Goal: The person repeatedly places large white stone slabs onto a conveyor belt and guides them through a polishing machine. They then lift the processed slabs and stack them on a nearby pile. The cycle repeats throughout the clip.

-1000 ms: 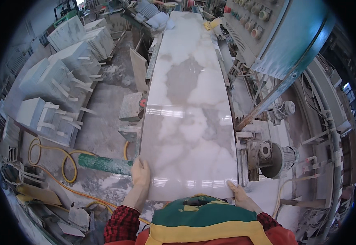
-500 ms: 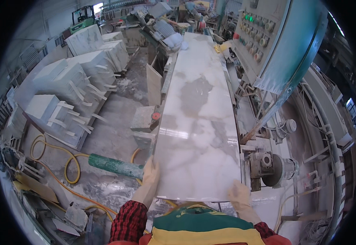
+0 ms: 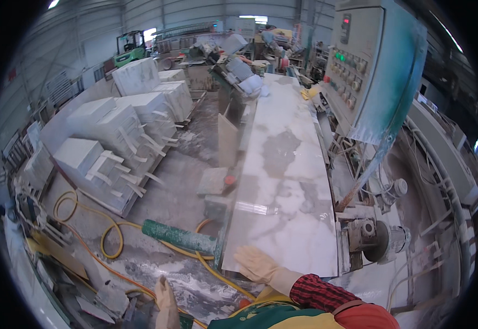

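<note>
A long polished stone slab (image 3: 304,241), white with grey patches, runs away from me on a machine bed. My right hand (image 3: 258,265), in a cream glove, lies flat on the slab's near left corner, fingers stretched out and gripping nothing. Its forearm, in a red and black plaid sleeve, reaches across from the right. Low on the left, my left hand (image 3: 165,300), also gloved, hangs apart from the slab above the wet floor. Its fingers look extended, and I see nothing in them. A green and yellow apron (image 3: 277,317) covers my front.
Left of the slab lie a green roller (image 3: 178,234) and a yellow hose (image 3: 112,241). Strapped stacks of white slabs (image 3: 112,123) stand beyond. On the right are a motor (image 3: 378,238) and a control cabinet (image 3: 354,71) with buttons. Broken stone pieces (image 3: 110,299) lie at lower left.
My left hand has left the slab's left edge and dropped down to the left. My right hand has crossed from the right corner to the left one. The view has shifted.
</note>
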The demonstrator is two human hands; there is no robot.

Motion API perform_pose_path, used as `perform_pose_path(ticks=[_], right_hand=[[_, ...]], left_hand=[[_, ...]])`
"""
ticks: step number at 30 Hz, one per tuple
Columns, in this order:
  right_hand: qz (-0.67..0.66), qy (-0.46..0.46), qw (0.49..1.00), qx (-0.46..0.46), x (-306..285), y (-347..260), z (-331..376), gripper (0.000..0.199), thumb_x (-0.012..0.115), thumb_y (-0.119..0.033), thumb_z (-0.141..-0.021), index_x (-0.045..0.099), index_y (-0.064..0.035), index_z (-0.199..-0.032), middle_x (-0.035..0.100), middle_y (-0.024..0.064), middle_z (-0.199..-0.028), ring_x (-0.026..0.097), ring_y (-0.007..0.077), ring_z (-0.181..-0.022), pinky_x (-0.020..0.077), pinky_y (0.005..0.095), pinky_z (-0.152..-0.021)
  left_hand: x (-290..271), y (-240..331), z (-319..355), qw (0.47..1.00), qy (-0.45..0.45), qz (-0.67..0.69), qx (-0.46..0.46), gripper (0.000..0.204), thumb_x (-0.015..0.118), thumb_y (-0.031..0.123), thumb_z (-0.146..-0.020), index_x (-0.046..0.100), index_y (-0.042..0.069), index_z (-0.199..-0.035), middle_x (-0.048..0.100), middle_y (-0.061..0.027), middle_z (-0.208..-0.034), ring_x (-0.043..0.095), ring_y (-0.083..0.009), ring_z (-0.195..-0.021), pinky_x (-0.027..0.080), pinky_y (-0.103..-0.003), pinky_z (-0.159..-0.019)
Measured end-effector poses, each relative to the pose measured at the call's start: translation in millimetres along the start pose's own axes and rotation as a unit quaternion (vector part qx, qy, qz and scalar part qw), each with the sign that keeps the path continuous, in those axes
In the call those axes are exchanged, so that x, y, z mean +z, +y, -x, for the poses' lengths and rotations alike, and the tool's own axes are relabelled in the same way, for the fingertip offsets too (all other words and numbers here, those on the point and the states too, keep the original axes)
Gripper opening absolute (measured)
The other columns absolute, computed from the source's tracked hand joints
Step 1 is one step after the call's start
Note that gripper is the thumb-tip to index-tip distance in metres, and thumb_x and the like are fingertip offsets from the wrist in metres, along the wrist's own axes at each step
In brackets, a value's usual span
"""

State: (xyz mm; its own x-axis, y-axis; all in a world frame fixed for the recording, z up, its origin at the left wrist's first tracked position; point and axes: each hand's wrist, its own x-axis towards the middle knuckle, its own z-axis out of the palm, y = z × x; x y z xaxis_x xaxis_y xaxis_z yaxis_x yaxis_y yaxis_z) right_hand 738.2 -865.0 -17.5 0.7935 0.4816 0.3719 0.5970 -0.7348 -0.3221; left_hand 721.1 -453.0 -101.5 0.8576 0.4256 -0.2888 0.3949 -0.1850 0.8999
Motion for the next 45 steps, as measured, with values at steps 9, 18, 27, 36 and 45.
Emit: perform_pose_path(ticks=[9, 18, 27, 36, 45], right_hand=[[0.015, 0.005, 0.997, -0.073, -2, 15, 5, 0.048, 0.060, -0.026, -0.105, 0.061, -0.0007, -0.146, 0.060, 0.0257, -0.152, 0.055, 0.0424, -0.143, 0.0401, 0.0511, -0.125], [0.058, -0.060, 0.994, 0.075, -73, 47, 145, 0.043, 0.059, -0.026, -0.105, 0.063, -0.0062, -0.142, 0.064, 0.0229, -0.146, 0.057, 0.0432, -0.139, 0.0434, 0.0511, -0.122], [0.163, 0.121, 0.969, 0.143, -112, 104, 302, 0.029, 0.064, -0.020, -0.098, 0.076, -0.0159, -0.125, 0.075, 0.0149, -0.134, 0.066, 0.0400, -0.129, 0.0506, 0.0534, -0.113], [0.189, 0.279, 0.919, 0.204, -73, 27, 339, 0.036, 0.060, -0.002, -0.098, 0.073, -0.0064, -0.131, 0.073, 0.0210, -0.136, 0.065, 0.0442, -0.132, 0.0466, 0.0562, -0.119], [0.024, 0.027, 0.897, 0.441, 14, -54, 457, 0.027, 0.062, -0.017, -0.100, 0.074, 0.0023, -0.114, 0.075, 0.0277, -0.117, 0.070, 0.0459, -0.111, 0.0539, 0.0542, -0.101]], left_hand=[[-125, -71, 40, 0.980, 0.199, -0.008, 0.001, 0.041, 0.052, 0.019, -0.116, 0.054, 0.001, -0.153, 0.060, -0.0168, -0.153, 0.057, -0.0289, -0.143, 0.045, -0.038, -0.121], [-321, -162, 157, 0.849, 0.429, -0.307, -0.034, 0.049, 0.058, 0.017, -0.107, 0.057, 0.002, -0.154, 0.066, -0.0293, -0.144, 0.063, -0.0480, -0.132, 0.049, -0.049, -0.115], [-349, -148, 344, 0.897, 0.352, -0.217, -0.154, 0.061, 0.062, 0.029, -0.107, 0.052, -0.005, -0.156, 0.058, -0.0316, -0.154, 0.056, -0.0459, -0.143, 0.045, -0.042, -0.120], [-355, -187, 351, 0.867, 0.325, -0.365, -0.098, 0.046, 0.075, 0.021, -0.093, 0.062, 0.001, -0.132, 0.059, -0.0249, -0.141, 0.060, -0.0456, -0.127, 0.051, -0.053, -0.105], [-349, -184, 367, 0.891, 0.289, -0.350, -0.007, 0.057, 0.074, 0.019, -0.085, 0.059, 0.002, -0.137, 0.065, -0.0334, -0.123, 0.061, -0.0537, -0.116, 0.051, -0.060, -0.102]])
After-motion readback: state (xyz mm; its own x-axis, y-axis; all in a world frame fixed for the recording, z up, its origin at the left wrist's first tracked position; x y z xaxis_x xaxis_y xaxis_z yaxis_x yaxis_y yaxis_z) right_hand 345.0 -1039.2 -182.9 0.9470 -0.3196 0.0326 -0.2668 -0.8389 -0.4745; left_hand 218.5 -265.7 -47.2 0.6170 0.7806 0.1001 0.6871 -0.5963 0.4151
